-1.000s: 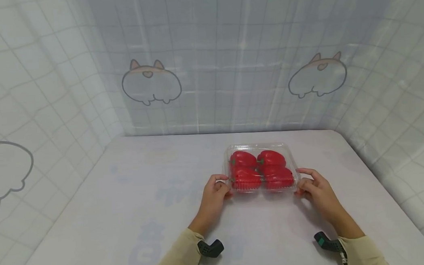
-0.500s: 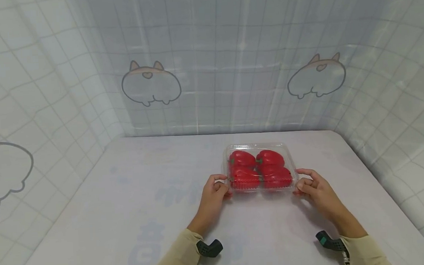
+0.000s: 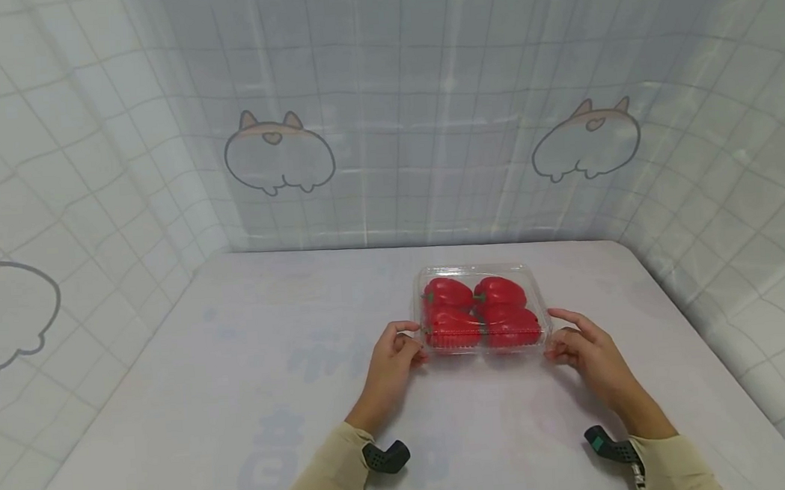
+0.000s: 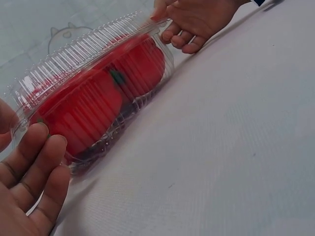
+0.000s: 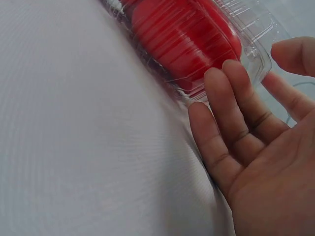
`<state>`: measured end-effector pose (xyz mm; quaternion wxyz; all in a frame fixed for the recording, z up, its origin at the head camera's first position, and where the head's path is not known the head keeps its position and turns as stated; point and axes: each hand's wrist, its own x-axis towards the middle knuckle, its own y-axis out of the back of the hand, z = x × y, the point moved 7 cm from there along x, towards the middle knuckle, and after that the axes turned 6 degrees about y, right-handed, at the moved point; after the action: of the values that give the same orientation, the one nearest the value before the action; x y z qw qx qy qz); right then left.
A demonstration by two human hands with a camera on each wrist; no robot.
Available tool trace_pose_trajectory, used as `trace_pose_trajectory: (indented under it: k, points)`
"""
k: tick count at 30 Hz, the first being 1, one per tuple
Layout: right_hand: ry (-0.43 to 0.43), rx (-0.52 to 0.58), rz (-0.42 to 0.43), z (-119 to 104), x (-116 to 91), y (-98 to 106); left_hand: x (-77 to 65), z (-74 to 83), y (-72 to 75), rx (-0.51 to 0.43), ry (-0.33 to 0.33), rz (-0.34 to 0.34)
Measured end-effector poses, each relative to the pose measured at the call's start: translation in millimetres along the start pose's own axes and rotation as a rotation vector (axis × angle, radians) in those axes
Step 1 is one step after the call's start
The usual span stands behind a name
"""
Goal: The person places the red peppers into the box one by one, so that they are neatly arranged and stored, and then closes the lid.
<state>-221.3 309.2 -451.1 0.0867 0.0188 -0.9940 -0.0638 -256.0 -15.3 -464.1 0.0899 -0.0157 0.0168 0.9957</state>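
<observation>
A clear lidded plastic clamshell box (image 3: pixel 483 348) lies flat on the table, holding several red bell peppers (image 3: pixel 500 292) with green stems. At its front left corner is my left hand (image 3: pixel 389 369), its index finger reaching to the box's side and the other fingers loosely bent. My right hand (image 3: pixel 591 360) is at the front right corner in the same way. In the right wrist view, the thumb (image 5: pixel 298 55) stands apart from the plastic and the fingers (image 5: pixel 221 105) lie relaxed beside the corner. The lid looks closed.
The white table (image 3: pixel 272 372) has faint blue prints. Behind it hangs a grid-patterned curtain (image 3: pixel 391 110) with cartoon animal drawings, and similar sheets flank both sides. Beige sleeves (image 3: pixel 332 473) and dark wrist devices (image 3: pixel 387 457) are on both arms.
The box and both hands have shifted very slightly left since a second ago. The fingers stay at the same two corners.
</observation>
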Motion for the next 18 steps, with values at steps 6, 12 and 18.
trace_pose_trajectory:
  k: [6, 12, 18]
  points:
    - [0.022, 0.009, -0.019, -1.3, 2.1, -1.1, -1.7, 2.7, 3.6, 0.026, -0.029, 0.011]
    - [-0.003, -0.011, 0.017, -2.8, 5.3, 4.5, 0.1, 10.7, 9.1, 0.099, -0.075, 0.044]
    - [-0.012, -0.073, 0.061, -3.2, 9.9, 15.1, 7.8, 15.3, 21.5, 0.112, -0.088, 0.055]
